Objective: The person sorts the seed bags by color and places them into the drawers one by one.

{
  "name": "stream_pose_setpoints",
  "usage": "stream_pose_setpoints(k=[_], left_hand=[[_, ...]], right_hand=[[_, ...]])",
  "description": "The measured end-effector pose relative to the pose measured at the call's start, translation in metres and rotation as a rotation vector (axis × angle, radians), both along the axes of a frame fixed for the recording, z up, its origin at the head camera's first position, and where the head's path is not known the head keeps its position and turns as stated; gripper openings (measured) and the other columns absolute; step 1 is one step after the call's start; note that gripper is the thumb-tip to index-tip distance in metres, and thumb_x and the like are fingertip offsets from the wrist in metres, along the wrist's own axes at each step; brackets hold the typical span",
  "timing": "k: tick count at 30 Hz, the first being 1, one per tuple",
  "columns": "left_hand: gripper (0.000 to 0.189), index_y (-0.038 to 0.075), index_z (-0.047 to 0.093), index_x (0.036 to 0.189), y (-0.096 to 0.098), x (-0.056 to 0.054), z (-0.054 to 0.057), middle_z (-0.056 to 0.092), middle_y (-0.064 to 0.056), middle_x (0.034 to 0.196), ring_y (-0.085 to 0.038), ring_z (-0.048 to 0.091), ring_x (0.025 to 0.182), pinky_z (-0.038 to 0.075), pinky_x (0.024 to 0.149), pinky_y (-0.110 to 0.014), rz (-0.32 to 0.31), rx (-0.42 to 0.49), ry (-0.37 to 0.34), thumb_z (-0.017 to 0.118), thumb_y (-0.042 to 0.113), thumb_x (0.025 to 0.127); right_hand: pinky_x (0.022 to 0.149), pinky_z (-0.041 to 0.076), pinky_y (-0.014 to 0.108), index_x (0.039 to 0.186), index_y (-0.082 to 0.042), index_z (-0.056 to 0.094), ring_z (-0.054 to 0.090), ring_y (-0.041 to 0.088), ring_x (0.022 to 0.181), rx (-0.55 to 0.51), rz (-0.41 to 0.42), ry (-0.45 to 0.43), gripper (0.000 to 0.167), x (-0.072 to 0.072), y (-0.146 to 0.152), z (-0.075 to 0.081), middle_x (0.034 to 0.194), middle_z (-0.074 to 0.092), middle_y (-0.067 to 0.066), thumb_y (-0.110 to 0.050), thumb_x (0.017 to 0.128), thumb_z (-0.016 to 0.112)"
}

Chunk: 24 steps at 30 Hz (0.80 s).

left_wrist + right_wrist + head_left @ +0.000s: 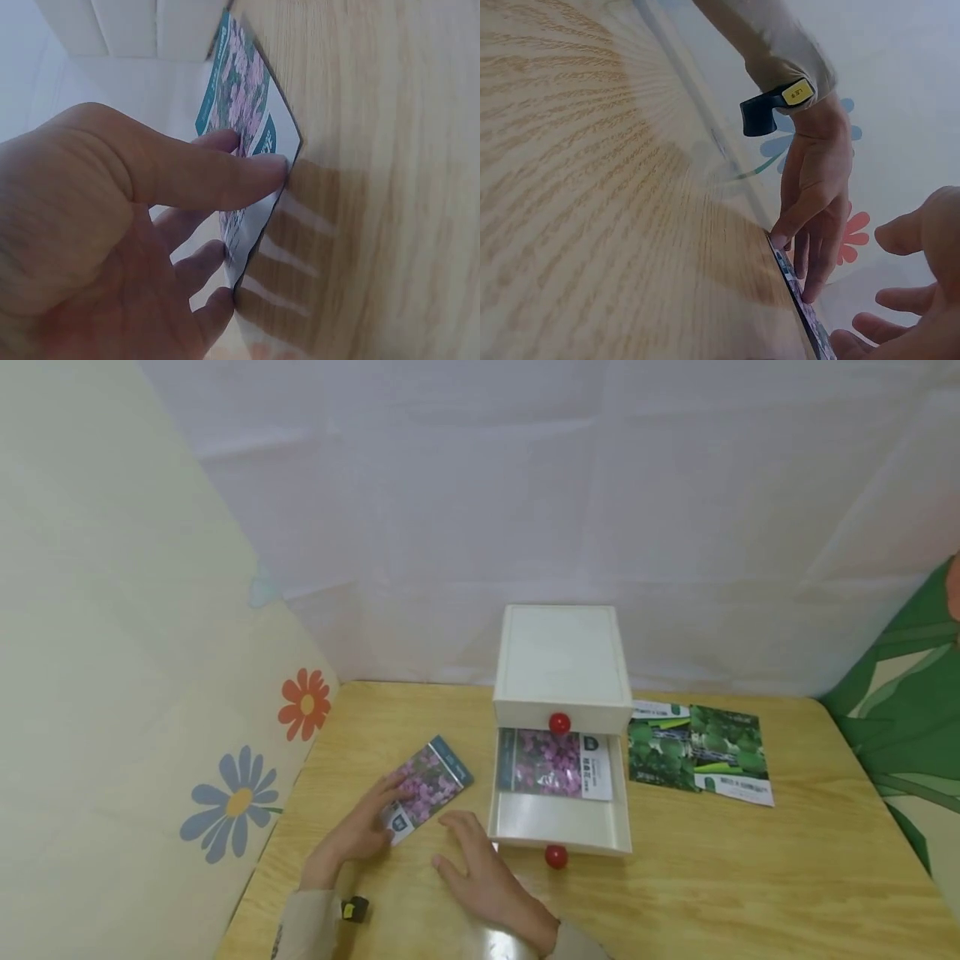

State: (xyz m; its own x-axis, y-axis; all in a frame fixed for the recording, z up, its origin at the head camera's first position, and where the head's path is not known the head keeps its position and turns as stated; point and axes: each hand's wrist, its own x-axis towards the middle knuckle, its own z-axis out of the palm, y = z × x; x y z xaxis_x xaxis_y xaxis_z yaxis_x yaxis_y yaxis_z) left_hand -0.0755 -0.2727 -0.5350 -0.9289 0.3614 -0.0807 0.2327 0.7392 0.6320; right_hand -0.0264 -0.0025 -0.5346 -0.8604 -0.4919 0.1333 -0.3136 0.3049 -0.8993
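A seed packet (pixel 432 783) with pink flowers lies aslant on the table, left of a white drawer box (pixel 562 652). My left hand (pixel 367 818) holds this packet at its near left side. In the left wrist view, the thumb lies over the packet's white end (pixel 281 142) and the fingers reach along its other side. My right hand (pixel 483 877) hovers just right of the packet, thumb and fingers apart, holding nothing. The box's lower drawer (pixel 558 822) is pulled out, and a similar flower packet (pixel 551 764) lies inside it.
Two green packets (pixel 697 747) lie side by side right of the box. Red knobs mark the upper drawer (pixel 559 723) and lower drawer. A black wrist device (pixel 355 908) with a yellow label is at my left wrist. White cloth hangs behind; a flowered wall (pixel 240 802) stands left.
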Motion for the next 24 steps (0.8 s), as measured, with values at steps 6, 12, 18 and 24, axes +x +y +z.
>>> stream_pose_setpoints(k=[6, 12, 18, 24], left_hand=[[0.079, 0.008, 0.061, 0.145, -0.003, 0.004, 0.006, 0.027, -0.024, 0.173, -0.058, 0.017, 0.158, 0.02, 0.124, -0.074, 0.024, -0.005, -0.057, 0.065, -0.022, 0.072], [0.083, 0.009, 0.059, 0.148, -0.003, 0.005, 0.01, 0.026, -0.023, 0.175, -0.056, 0.016, 0.159, 0.019, 0.126, -0.072, 0.044, -0.024, -0.103, 0.062, -0.023, 0.071], [0.082, 0.011, 0.061, 0.146, -0.006, 0.004, 0.009, 0.027, -0.024, 0.174, -0.055, 0.019, 0.159, 0.022, 0.125, -0.072, 0.043, -0.051, -0.097, 0.064, -0.023, 0.072], [0.063, 0.012, 0.065, 0.142, -0.009, 0.003, 0.01, 0.032, -0.018, 0.174, -0.052, 0.02, 0.16, 0.02, 0.127, -0.072, 0.051, -0.024, -0.105, 0.075, -0.007, 0.083]], right_hand=[[0.114, 0.053, 0.059, 0.15, 0.001, 0.049, 0.056, 0.035, 0.136, 0.018, -0.057, 0.022, 0.054, -0.003, -0.008, -0.007, 0.15, 0.051, 0.016, -0.018, 0.103, 0.068], [0.106, 0.059, 0.058, 0.153, -0.001, 0.048, 0.055, 0.036, 0.137, 0.031, -0.15, 0.071, 0.059, -0.009, -0.017, -0.016, 0.151, 0.048, 0.019, -0.012, 0.099, 0.072], [0.094, 0.065, 0.053, 0.152, 0.006, 0.045, 0.043, 0.046, 0.145, 0.033, -0.214, 0.113, 0.061, -0.017, -0.026, -0.018, 0.16, 0.033, 0.028, -0.007, 0.098, 0.071], [0.118, 0.048, 0.06, 0.152, 0.005, 0.047, 0.034, 0.044, 0.15, 0.018, -0.297, 0.086, 0.062, -0.026, -0.036, -0.021, 0.161, 0.035, 0.028, -0.006, 0.096, 0.073]])
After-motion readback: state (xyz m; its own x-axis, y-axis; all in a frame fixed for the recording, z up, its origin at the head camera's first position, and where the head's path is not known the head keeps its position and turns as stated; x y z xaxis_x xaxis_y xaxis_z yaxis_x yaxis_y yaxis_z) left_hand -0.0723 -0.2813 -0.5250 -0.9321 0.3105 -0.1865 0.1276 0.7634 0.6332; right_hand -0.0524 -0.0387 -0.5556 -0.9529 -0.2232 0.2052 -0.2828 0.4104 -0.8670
